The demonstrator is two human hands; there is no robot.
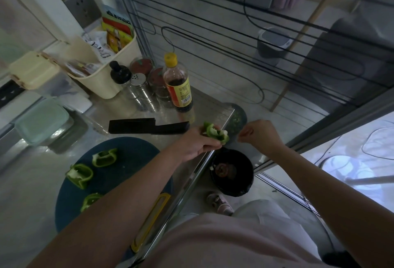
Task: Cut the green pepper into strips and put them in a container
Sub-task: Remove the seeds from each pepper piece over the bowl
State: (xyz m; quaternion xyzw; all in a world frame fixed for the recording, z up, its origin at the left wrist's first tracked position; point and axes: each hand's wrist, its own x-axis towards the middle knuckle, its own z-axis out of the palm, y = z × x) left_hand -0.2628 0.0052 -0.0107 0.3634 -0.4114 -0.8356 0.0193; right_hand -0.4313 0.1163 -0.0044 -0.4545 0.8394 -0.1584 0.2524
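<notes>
My left hand (197, 144) grips a green pepper piece (216, 132) with white pith showing, held over the counter's right edge above a black bin (232, 171) on the floor. My right hand (259, 134) hovers just right of the piece, fingers curled with the fingertips pinched together; whether anything is between them I cannot tell. Three more pepper pieces (104, 156) (80, 175) (90, 200) lie on the round dark blue cutting board (132, 150). A black knife (147, 126) rests on the steel counter behind the board. A lidded pale green container (42, 122) stands at the left.
A soy sauce bottle (178, 85), shakers and spice jars (138, 88) and a cream basket (102, 63) of packets crowd the back of the counter. A yellow-handled tool (151, 222) lies near the front edge. A glass partition (255, 33) runs along the right.
</notes>
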